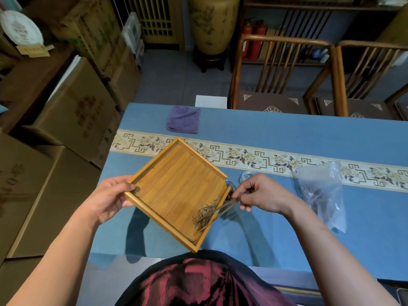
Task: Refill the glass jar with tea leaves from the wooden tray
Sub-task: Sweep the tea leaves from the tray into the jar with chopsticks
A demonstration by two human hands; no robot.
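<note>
The left hand point(110, 196) gripped the tilted wooden tray point(176, 188) while the right hand point(262, 193), fingers pinched on tweezers point(217, 214), swept the last tea leaves point(204, 214) toward the half-hidden glass jar point(230, 187) on the bench point(276, 133); next probably steeper tilting.

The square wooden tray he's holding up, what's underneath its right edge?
Under the square wooden tray, a glass jar's rim peeks out with dark tea leaves spilling toward it. The jar's body is covered by the tray and the right hand.
</note>
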